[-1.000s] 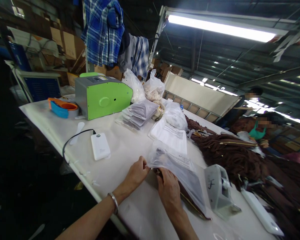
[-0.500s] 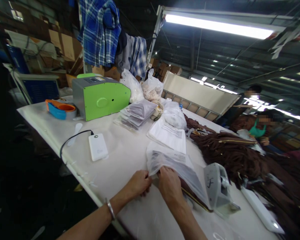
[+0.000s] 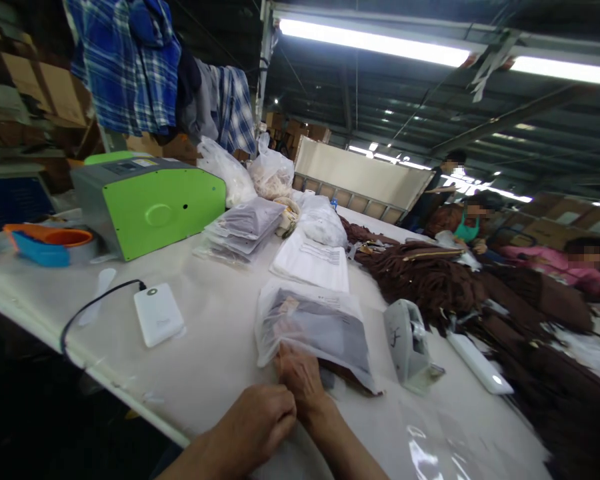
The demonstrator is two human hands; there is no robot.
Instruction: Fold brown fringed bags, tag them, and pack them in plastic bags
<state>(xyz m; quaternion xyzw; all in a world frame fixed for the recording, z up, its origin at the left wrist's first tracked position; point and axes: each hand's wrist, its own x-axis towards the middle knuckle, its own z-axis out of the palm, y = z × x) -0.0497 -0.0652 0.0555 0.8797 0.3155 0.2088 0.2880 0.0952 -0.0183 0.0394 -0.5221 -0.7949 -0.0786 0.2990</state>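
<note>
A frosted plastic bag (image 3: 345, 320) lies on the table with a folded dark brown garment (image 3: 353, 377) in it, whose edge shows at the bag's lower side. My right hand (image 3: 300, 377) reaches into the bag's near end; its fingers show only dimly through the film, so their grip is unclear. Beside my right wrist, my left hand (image 3: 260, 420) is closed, thumb against curled fingers; what it pinches, if anything, is hidden. Behind the bag lies a stack of flat white printed bags (image 3: 310, 260). A grey tape dispenser (image 3: 410, 347) stands to the right.
On the left are a green-and-grey machine (image 3: 165, 207), an orange-and-blue tape dispenser (image 3: 50, 243) and a white power bank (image 3: 157, 313) with a cable. Filled bags (image 3: 245, 223) are stacked behind. Brown garments (image 3: 420, 280) cover the right side; several people work beyond.
My right hand has gone from the bag's near edge to inside it. My left hand has come nearer, against my right wrist. The bag lies flatter, and the view has turned right.
</note>
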